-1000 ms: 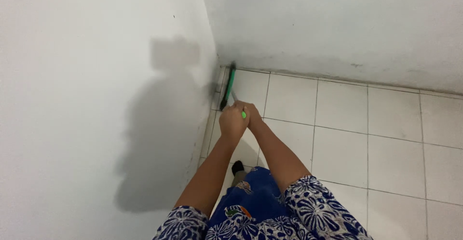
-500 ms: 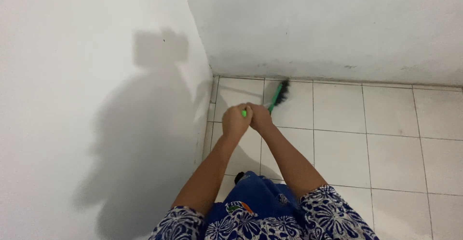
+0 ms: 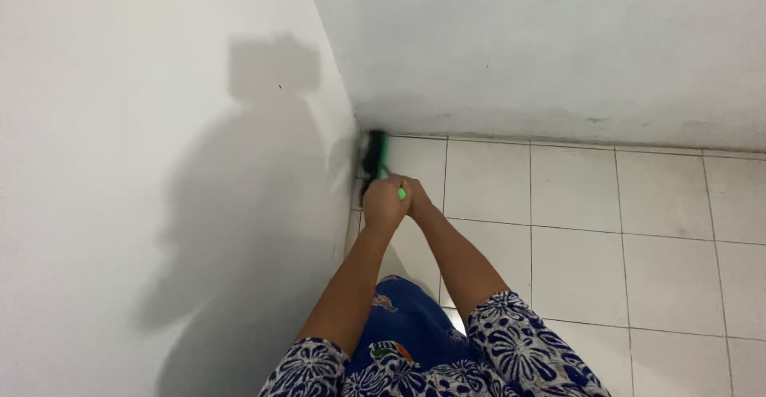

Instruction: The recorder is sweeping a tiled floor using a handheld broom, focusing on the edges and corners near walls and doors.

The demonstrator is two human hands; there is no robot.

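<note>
Gripping the green broom (image 3: 374, 155) with both hands — left (image 3: 384, 202), right (image 3: 415, 196) — bristles jammed in the corner could scuff the wall (image 3: 159, 126)

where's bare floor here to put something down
The tiled floor lies bare to the right of the arms, bordered by the far wall. It is crowded in the corner by the left wall, where left hand and right hand grip the green broom.

Both arms stretched forward, converging; left hand (image 3: 384, 203) and right hand (image 3: 415, 196) fisted, pressed side by side.
</note>
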